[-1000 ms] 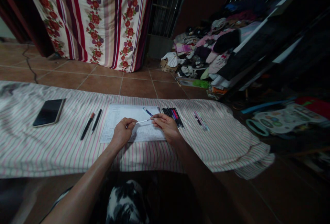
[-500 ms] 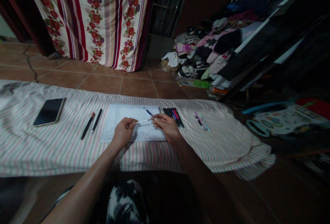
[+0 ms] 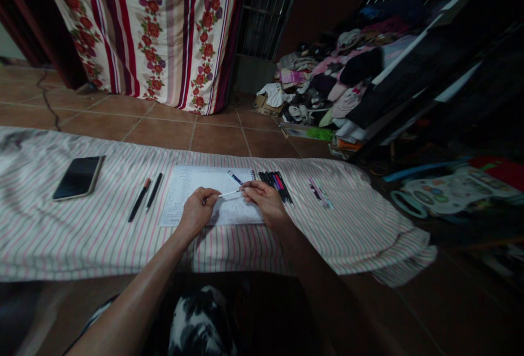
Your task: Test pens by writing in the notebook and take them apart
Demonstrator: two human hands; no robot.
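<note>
Gripping a thin white rod (image 3: pixel 228 194) with both hands now — pinched at the left end between thumb and fingers of the left hand (image 3: pixel 198 207), and at the right end between the closed fingertips of the right hand (image 3: pixel 264 201). Holding it over the page of a spiral-bound notebook (image 3: pixel 174 203), slanted slightly up towards the right, darkening close to the right hand. Hard to tell from here whether touching the paper or not.

Glancing just past the rod to a blue-and-white pen (image 3: pixel 234 177), lying aslant on the page near the coils. Then over the right edge to a row of pens (image 3: pixel 280 181), mostly black with pink and purple among them, packed side by side. Farther right, on to a few slim pastel sticks (image 3: pixel 316 191), too small to make out exactly.

Across to the left — past the notebook to a silver-tipped black pen (image 3: pixel 154 193), then to a dark pen with an orange-brown end (image 3: pixel 139 200), just beside and roughly parallel. Farther left again, to a dark-screened phone (image 3: pixel 78 177), lying flat on the same striped cloth (image 3: pixel 245 249).
</note>
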